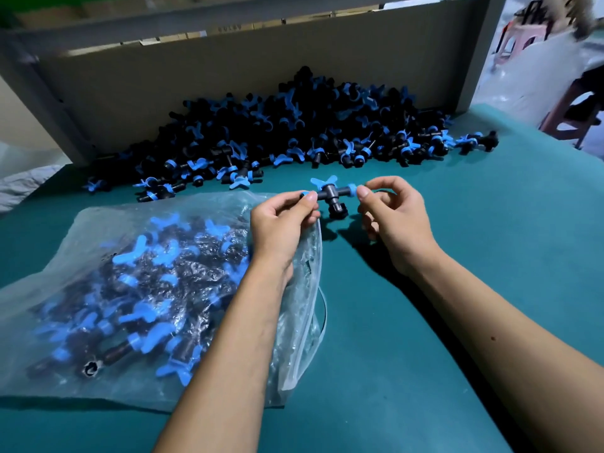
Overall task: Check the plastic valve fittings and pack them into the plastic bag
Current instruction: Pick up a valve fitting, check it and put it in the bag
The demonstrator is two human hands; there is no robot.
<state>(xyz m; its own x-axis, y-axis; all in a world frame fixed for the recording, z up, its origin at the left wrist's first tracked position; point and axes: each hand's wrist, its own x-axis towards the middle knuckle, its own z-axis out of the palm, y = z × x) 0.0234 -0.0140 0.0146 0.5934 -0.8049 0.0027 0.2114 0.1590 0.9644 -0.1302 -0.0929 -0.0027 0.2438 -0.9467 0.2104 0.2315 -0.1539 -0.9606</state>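
Item 1: plastic bag (98,289), part-filled, flat on the green desk (425,322), mouth facing right, directly below the left hand (281,220). Item 2: valve fitting (330,192), long axis left-right, pinched at each blue end by left hand and right hand (392,220), above the bag mouth. Item 3: unchecked pile (294,125), well behind.

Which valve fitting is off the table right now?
The valve fitting held between the left hand and right hand, each pinching a blue end. All others lie in the pile or the plastic bag.
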